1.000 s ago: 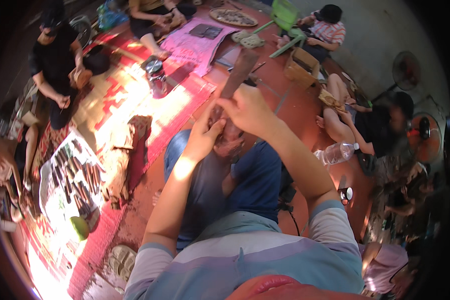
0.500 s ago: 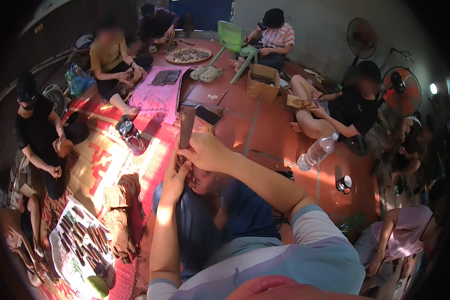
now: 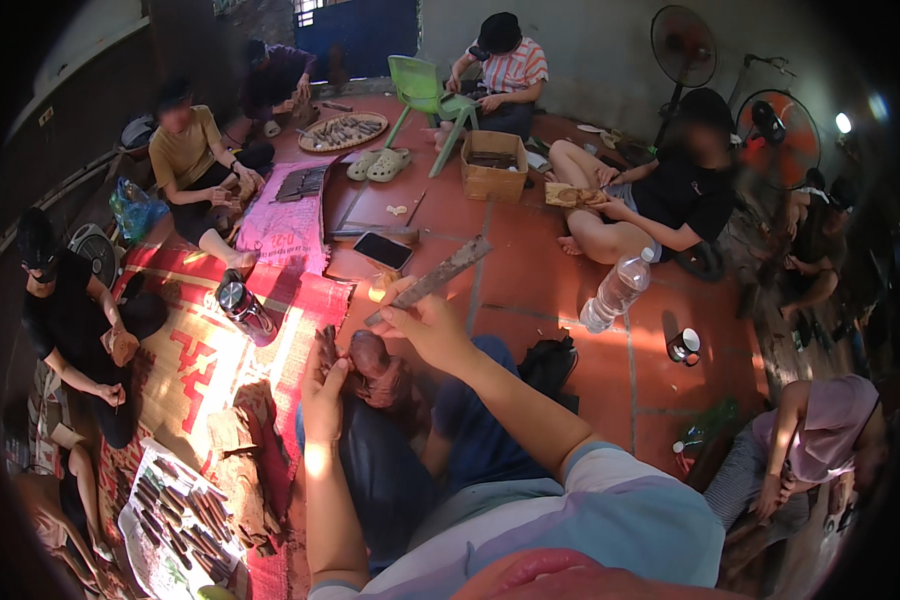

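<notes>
My right hand [image 3: 425, 325] is closed around one end of a long flat metal file [image 3: 442, 270]. The file slants up and to the right, away from the wood. My left hand [image 3: 324, 400] is closed on a brown carved wood piece [image 3: 328, 346], with fingers wrapped behind it and the thumb in front. Beside the left thumb, over my lap, is a reddish-brown carving [image 3: 380, 372] with a rounded top. I cannot tell whether it joins the piece in my left fingers. Both hands are above my dark blue trousers [image 3: 385, 480].
Left of me are a dark flask [image 3: 245, 308], rough wood chunks [image 3: 238, 470] and a sheet [image 3: 135, 540] bearing several carving tools. Ahead lies a phone [image 3: 383, 251]. To the right stand a plastic bottle [image 3: 615, 292] and a cup [image 3: 684, 346]. Several people sit around, with a cardboard box [image 3: 493, 180] beyond.
My right hand has moved right, off the left hand, and the file has swung from upright to slanting right. The carving's rounded top now shows. The whole view has shifted slightly.
</notes>
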Action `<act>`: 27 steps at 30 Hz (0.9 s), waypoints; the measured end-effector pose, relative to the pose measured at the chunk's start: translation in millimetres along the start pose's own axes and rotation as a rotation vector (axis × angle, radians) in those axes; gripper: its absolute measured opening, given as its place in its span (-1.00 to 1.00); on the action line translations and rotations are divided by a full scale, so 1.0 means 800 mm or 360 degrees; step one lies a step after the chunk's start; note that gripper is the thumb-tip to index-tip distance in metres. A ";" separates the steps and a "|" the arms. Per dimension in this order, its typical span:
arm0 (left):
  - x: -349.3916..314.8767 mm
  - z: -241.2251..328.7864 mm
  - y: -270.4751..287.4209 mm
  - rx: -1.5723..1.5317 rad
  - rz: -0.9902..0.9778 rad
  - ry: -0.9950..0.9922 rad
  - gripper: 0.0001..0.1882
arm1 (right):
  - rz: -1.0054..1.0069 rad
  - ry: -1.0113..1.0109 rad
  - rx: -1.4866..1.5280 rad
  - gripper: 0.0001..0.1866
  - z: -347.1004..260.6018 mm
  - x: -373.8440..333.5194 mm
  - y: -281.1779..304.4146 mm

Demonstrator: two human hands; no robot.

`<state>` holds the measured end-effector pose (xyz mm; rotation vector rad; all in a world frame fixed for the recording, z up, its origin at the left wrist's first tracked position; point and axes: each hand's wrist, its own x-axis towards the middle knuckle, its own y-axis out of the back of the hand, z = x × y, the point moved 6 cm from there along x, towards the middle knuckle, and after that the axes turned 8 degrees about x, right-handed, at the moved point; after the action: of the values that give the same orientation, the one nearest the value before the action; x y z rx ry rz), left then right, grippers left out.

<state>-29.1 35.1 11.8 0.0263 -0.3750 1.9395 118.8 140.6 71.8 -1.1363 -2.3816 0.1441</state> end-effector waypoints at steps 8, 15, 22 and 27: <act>0.012 0.019 -0.011 0.0089 0.0137 -0.0108 -0.46 | -0.0249 -0.0092 -0.0120 -0.79 -0.030 0.019 -0.037; 0.011 -0.006 -0.007 -0.0047 0.0064 0.0003 -0.44 | -0.0392 0.0063 -0.0274 -0.86 -0.016 0.044 -0.039; -0.003 0.001 -0.010 0.0010 0.0071 -0.0058 -0.38 | -0.0791 0.0230 -0.1027 -0.88 -0.049 0.041 -0.099; -0.005 0.003 -0.010 -0.0012 0.0037 -0.0112 -0.38 | -0.1074 0.0582 -0.1400 -0.91 -0.044 0.037 -0.119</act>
<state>-20.9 33.9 15.0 0.0859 -0.4313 1.9637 52.8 97.1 142.7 -0.5060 -2.3494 -1.3109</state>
